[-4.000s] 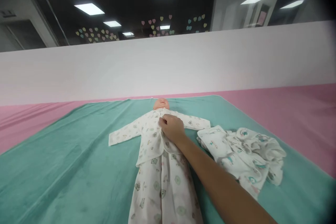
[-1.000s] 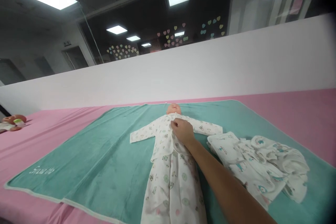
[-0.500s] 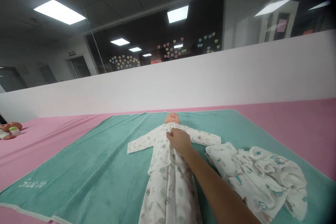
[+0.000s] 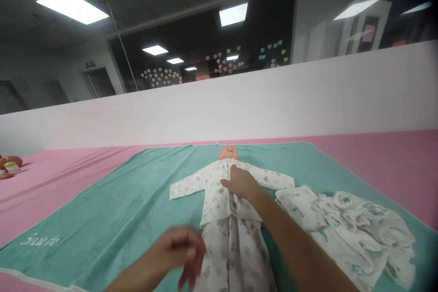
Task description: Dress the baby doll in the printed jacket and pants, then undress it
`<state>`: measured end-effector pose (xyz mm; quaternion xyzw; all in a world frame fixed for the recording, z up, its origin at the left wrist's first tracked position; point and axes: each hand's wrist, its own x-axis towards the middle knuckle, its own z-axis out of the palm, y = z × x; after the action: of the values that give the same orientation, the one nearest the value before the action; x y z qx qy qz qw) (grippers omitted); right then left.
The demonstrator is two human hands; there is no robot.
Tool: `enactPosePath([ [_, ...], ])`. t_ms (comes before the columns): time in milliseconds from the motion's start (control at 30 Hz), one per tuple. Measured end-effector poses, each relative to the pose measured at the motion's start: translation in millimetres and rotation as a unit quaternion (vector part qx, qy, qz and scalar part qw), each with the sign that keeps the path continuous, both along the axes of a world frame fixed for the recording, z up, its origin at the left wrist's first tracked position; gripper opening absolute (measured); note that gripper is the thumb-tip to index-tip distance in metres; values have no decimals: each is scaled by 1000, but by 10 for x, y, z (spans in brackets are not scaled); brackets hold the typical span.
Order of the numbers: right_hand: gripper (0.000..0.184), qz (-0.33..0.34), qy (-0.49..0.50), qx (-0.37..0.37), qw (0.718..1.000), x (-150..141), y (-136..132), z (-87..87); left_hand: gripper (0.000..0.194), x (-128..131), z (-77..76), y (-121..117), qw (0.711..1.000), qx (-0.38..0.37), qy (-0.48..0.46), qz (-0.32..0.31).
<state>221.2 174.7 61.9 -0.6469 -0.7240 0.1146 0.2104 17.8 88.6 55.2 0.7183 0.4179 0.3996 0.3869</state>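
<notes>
A baby doll [image 4: 228, 151] lies face up on a teal blanket [image 4: 130, 200], dressed in a white printed top [image 4: 219, 189] and matching trousers [image 4: 234, 255]. My right hand [image 4: 241, 182] rests flat on the doll's chest at the front seam of the top, fingers stretched out. My left hand [image 4: 179, 253] hovers low in the frame over the blanket beside the trousers, blurred by motion, fingers hanging loosely and holding nothing I can see.
A heap of white printed baby clothes [image 4: 345, 228] lies on the blanket to the right of the doll. The blanket covers a pink surface [image 4: 393, 164] backed by a white partition [image 4: 239, 105]. Another doll [image 4: 8, 164] lies at the far left.
My left hand has come into view at the bottom. My right hand has flattened on the chest from a pinch at the neckline. The top now lies smoother.
</notes>
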Motion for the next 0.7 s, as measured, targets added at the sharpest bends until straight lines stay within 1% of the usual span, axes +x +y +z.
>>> enactPosePath([
  [67, 34, 17, -13, -24, 999, 19, -34, 49, 22, -39, 6, 88, 1000, -13, -2, -13],
  [100, 33, 23, -25, -33, 999, 23, -52, 69, 21, -17, 8, 175, 1000, -3, 2, -8],
  [133, 32, 25, -40, -35, 998, 21, -71, 77, 20, 28, 1, 281, 1000, 22, 9, 2],
  [167, 33, 23, -56, -29, 998, 14, -92, 71, 18, 89, -18, 398, 998, 60, 17, 29],
  [233, 33, 5, -80, 7, 997, -16, -143, 6, 16, 224, -103, 622, 985, 166, 35, 30],
  [300, 30, -24, -86, 58, 994, -55, -211, -118, 21, 322, -236, 779, 971, 232, 53, 17],
  [333, 28, -37, -84, 84, 992, -75, -250, -189, 24, 346, -308, 822, 966, 251, 66, 3],
  [400, 26, -52, -76, 122, 988, -108, -331, -316, 29, 343, -430, 844, 958, 269, 93, -27],
  [467, 27, -51, -68, 139, 987, -129, -395, -393, 31, 303, -499, 813, 955, 267, 117, -48],
  [600, 28, -45, -50, 157, 985, -125, -432, -420, 36, 241, -510, 745, 956, 248, 146, -55],
  [700, 32, -34, -25, 163, 986, -85, -421, -423, 37, 242, -494, 742, 953, 255, 155, -55],
])
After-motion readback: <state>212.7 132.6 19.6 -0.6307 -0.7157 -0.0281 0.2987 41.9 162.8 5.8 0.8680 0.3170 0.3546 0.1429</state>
